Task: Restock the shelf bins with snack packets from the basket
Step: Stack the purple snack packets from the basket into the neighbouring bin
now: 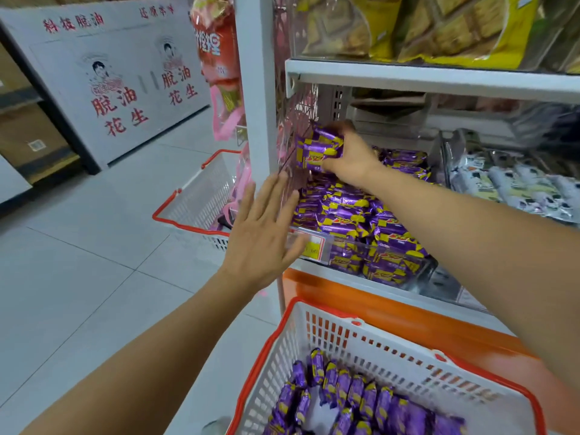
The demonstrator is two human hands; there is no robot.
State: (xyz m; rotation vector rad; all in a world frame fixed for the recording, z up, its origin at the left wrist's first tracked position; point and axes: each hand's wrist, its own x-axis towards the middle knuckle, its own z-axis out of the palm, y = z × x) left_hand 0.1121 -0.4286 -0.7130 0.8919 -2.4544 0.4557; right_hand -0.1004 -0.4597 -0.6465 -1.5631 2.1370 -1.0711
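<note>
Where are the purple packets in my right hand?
In the head view, centre frame: the right hand holds the purple packets over the left rear of the shelf bin, beside the white shelf post.

Pale tiled floor (pixel 78 277), white cabinet (pixel 125 127) with red lettering

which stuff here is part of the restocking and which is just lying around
Job: right hand gripping purple packets; bin; near basket holding spare packets; left hand, open.

Lying about: far basket; yellow bags; black-and-white packets; red hanging bag.
</note>
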